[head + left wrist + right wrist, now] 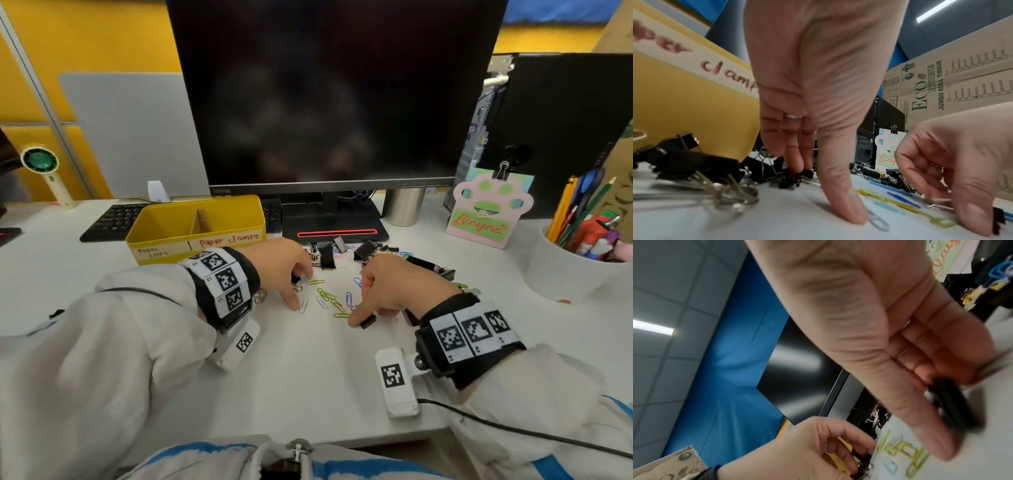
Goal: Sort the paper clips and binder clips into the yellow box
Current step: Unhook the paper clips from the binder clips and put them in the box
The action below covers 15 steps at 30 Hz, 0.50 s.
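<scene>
An office desk. A dark monitor (329, 92) and a keyboard (113, 219) stand on the white tabletop (308, 370). A pen cup (575, 260) and a computer tower (555, 130) sit alongside.

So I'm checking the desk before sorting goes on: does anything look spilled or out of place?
Yes: paper clips and binder clips lie scattered loose on the desk before the monitor stand, while the yellow box looks empty.

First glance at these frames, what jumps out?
Both hands working a scatter of coloured paper clips and black binder clips mid-desk: the left hand has its thumb on a pale clip, and the right hand pinches a small black binder clip. Behind the left hand stands the yellow box, split in two; behind everything, a dark monitor.
</scene>
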Available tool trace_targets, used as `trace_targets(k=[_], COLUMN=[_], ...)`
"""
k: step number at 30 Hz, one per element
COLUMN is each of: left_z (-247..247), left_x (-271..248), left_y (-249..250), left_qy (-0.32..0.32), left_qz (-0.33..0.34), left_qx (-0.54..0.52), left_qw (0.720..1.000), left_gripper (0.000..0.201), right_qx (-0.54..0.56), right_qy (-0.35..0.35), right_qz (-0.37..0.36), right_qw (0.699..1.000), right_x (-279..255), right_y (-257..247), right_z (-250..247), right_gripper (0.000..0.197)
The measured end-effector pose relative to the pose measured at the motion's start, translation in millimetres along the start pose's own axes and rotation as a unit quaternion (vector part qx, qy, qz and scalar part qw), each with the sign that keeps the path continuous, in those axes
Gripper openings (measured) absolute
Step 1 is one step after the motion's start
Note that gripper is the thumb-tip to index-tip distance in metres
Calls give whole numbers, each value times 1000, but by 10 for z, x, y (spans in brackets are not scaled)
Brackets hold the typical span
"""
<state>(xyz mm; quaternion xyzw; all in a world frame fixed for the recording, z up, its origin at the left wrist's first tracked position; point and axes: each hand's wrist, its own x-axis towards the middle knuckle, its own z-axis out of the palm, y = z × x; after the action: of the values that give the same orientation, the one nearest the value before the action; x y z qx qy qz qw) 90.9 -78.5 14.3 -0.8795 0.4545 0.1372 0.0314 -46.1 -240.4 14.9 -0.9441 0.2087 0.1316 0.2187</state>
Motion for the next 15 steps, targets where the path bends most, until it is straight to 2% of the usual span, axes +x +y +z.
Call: trace_targets(k=[5,7,10,13,15], left_z=[-5,3,21,43,46], left_x=[37,31,3,-30,-50], left_y=[-75,-111,-149,-170,-164], left_qy=[29,36,52,60,61], left_qz=[-60,-76,-79,-89,-98], left_qx=[-19,-22,-36,-40,-23], left_qw=[998,996,995,993,993], left_gripper=[34,26,20,19,20], right_qx=[47,84,114,12,-66], right_qy=[11,17,63,106,128], right_qz=[1,4,16,41,45], right_qw=[999,996,991,993,989], right_x=[37,46,68,68,69], right_y=[-7,19,112,202,197], right_z=[3,-25,-100,-182,-206], right_gripper=[27,26,27,23,30])
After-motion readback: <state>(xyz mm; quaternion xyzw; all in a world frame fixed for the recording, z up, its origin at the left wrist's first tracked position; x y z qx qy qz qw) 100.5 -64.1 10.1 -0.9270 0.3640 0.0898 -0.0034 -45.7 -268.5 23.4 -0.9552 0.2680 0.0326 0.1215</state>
